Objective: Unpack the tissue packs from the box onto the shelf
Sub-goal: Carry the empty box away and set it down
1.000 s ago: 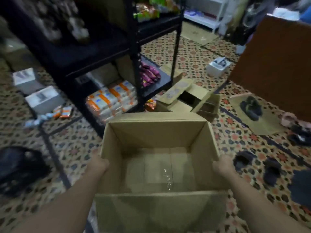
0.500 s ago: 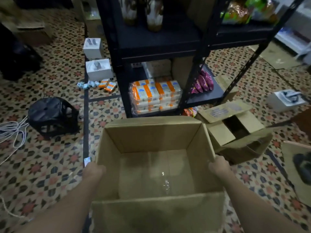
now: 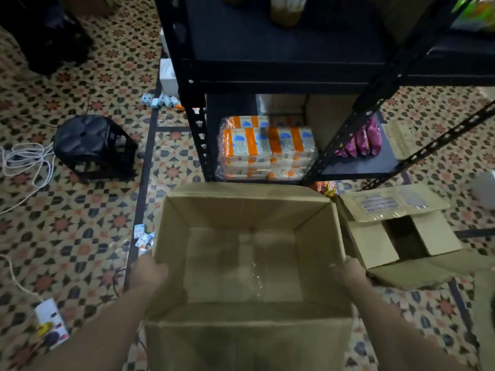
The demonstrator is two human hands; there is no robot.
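**Operator:** Where is the box [image 3: 246, 210], and what is in it?

**Technician:** It is open in front of the shelf [image 3: 267, 73]. The interior shows only bare cardboard and a taped seam, with no pack inside. The tissue packs [image 3: 267, 145], orange and white in clear wrap, are stacked on the lowest tier just beyond the box's far wall.

**Operator:** Which step is in hand?

**Technician:** Unloading appears complete. The next move calls for taking the empty box away from the shelf, clear of the second carton [image 3: 375, 245] just beside it on the right.

**Operator:** And the hands?

**Technician:** Both forearms reach forward, one on each side. The left hand [image 3: 148, 271] clasps the left wall at the rim, and the right hand [image 3: 351, 271] clasps the right wall. Whether the box rests on the floor or is lifted cannot be determined.
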